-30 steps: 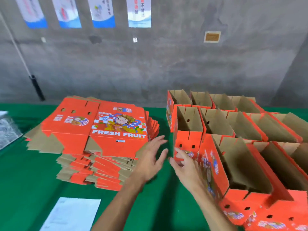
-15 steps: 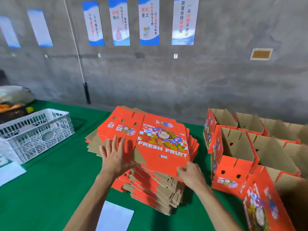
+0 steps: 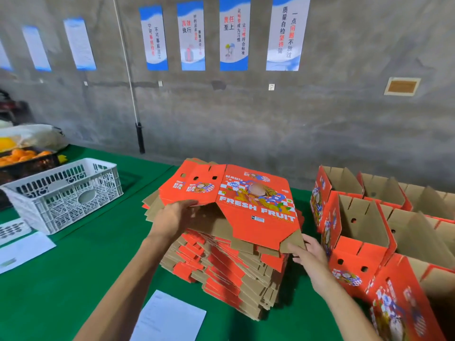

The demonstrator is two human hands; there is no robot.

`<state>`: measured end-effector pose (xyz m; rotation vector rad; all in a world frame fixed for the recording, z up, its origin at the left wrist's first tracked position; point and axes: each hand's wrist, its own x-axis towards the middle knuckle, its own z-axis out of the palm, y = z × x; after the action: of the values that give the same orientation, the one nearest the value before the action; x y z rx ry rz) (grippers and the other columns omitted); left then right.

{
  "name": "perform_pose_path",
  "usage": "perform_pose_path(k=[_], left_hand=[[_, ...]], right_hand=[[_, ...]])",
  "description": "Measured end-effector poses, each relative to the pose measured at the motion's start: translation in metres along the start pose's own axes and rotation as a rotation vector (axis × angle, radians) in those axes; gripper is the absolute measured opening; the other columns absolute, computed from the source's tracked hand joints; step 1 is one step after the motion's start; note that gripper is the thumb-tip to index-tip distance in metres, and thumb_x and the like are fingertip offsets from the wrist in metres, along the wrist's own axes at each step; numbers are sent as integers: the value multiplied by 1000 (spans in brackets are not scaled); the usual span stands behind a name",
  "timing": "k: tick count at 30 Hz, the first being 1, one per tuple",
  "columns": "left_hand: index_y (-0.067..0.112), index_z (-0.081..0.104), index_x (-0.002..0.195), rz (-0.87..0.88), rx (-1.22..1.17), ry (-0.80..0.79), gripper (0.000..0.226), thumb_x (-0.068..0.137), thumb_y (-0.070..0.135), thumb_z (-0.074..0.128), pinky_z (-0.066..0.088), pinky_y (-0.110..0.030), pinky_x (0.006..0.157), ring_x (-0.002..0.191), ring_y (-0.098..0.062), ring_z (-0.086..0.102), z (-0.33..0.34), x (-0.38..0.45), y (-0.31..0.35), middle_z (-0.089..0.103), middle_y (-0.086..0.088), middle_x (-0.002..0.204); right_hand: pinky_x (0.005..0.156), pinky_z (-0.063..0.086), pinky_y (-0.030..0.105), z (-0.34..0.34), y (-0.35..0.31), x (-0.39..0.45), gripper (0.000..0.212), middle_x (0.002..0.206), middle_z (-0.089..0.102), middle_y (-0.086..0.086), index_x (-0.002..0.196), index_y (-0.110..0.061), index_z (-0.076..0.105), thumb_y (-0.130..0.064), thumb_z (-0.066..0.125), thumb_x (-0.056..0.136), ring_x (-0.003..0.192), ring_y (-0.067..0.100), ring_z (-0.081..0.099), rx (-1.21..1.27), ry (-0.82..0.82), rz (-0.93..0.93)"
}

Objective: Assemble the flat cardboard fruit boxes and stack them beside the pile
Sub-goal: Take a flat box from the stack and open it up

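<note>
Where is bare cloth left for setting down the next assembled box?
Bare green cloth lies between the white crate, the flat pile and the near paper sheet. The assembled boxes crowd the right side.

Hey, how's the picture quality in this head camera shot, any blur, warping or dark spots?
Head view: wide-angle warp tilts the wall posters outward; the FRESH FRUIT print on the top flat box reads sharp; the assembled boxes at lower right smear softly; a dim shadow lies between the pile and those boxes; no harsh glare.
</note>
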<state>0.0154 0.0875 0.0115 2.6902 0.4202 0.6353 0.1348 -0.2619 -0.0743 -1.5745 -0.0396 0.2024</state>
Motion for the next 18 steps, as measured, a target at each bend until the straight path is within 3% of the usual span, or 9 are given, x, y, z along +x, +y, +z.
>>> perform_pose_path(k=[3,5,7,9,12,15,18], left_hand=[[22,74,116,-73,-185,267,29,107,39,51,47,-37,65,90,-33,73,-6,0,21,79,-9,99],[19,72,108,-134,-376,377,31,108,40,49,50,-39,66,84,-31,73,-10,0,37,77,-8,91],[16,71,102,-221,-649,386,35,108,43,50,60,-45,73,80,-32,75,-15,2,51,76,-10,89],[10,71,94,-269,-903,368,40,107,42,52,63,-48,69,70,-33,76,-19,1,65,77,-13,86],[10,72,90,-248,-1107,329,39,109,35,50,63,-38,58,64,-33,76,-17,-3,85,77,-8,84],[15,68,93,-300,-1296,259,17,106,17,58,60,-29,55,61,-29,74,-22,-7,100,75,-1,81],[16,69,86,-304,-1420,161,26,94,-7,60,59,-23,58,63,-18,74,-39,-6,111,76,-4,82]], right_hand=[[84,59,35,-8,-24,0,35,107,79,0,117,-30,68,-7,74,92,100,19,76,176,0,-74],[86,61,31,-14,-39,-5,28,112,78,-2,116,-33,72,-13,71,96,105,17,75,147,-11,-161],[95,59,37,-22,-51,-11,22,113,78,-5,111,-36,76,-20,66,101,109,17,73,87,-1,-253],[104,53,47,-32,-63,-18,17,113,78,-5,108,-36,77,-28,63,102,112,19,71,81,20,-295],[114,45,49,-51,-81,-29,28,124,74,-7,126,-29,71,-39,62,101,122,17,66,61,49,-308],[100,56,47,-83,-99,-38,33,114,78,-3,121,-27,71,-47,66,95,109,18,73,87,86,-311],[83,62,37,-127,-120,-44,44,120,76,5,131,-20,64,-39,68,92,112,20,72,490,74,-262]])
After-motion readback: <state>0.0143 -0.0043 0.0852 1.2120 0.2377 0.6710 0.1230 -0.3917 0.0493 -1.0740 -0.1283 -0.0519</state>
